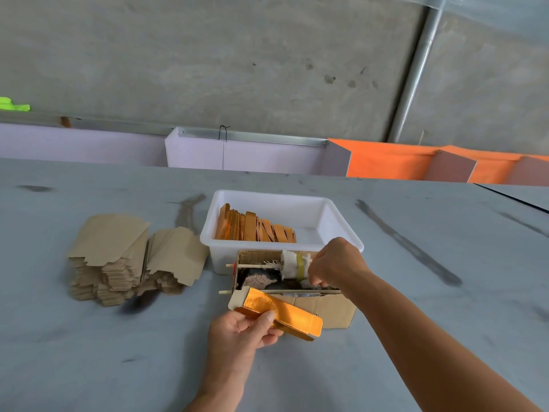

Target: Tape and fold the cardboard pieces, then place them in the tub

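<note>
Clearly the piece point(279, 315) in work is a light thing: a thin card blank, gold foil on one face and plain brown on the other, partly folded into a long channel. It sits just in front of the box point(320, 307), off the table point(89, 352), held by the left hand point(240, 331), whose thumb and fingers pinch it at its near-left end. Judging by its thinness, it should be stiff along the creases yet easy to dent across the flat panels, and the foil looks slick, so a pinch on a folded edge, as now, seems safer than a squeeze on the open middle. The right hand point(335, 263) reaches over the box, fingers curled down among its contents beside the cloth-wrapped roll point(292, 264) on a stick; what it pinches, if anything, I cannot tell. Behind the box stands the tub point(335, 221), with finished gold pieces on edge in its left half. Left of the box lie the stacks point(113, 257) of flat brown blanks.
</note>
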Motion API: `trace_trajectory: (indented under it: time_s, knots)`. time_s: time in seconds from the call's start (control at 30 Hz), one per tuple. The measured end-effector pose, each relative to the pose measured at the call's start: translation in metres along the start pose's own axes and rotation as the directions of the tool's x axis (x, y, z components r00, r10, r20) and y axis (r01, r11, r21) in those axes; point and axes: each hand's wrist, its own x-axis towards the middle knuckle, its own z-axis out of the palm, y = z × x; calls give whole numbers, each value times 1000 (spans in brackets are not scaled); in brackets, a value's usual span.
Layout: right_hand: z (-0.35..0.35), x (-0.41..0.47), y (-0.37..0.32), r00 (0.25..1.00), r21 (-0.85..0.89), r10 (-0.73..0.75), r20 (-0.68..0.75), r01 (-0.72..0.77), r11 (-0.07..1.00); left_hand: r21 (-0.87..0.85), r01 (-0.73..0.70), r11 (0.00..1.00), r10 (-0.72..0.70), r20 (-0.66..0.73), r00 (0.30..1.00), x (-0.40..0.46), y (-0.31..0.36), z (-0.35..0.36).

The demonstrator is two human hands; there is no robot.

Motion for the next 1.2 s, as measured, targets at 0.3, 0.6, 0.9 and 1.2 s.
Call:
trace_trajectory:
  time_s: [0.3, 0.6, 0.9, 1.2]
  knots:
    - [-9, -7, -7, 999, 76, -9, 35, 7, 997, -45, -6, 999, 6, -5, 1000, 3, -9, 1]
    - [-14, -29, 1, 981, 388, 76, 176, -140, 911, -28, -48, 998, 47, -27, 999, 2, -13, 3]
    - [-16, -57, 15, 982, 527, 28, 189, -126, 841, -26, -43, 999, 42, -25, 999, 1, -12, 3]
    - [7, -76, 34, 994, 611, 12, 111, -78, 788, -11, -17, 1000, 17, -25, 1000, -1, -8, 4]
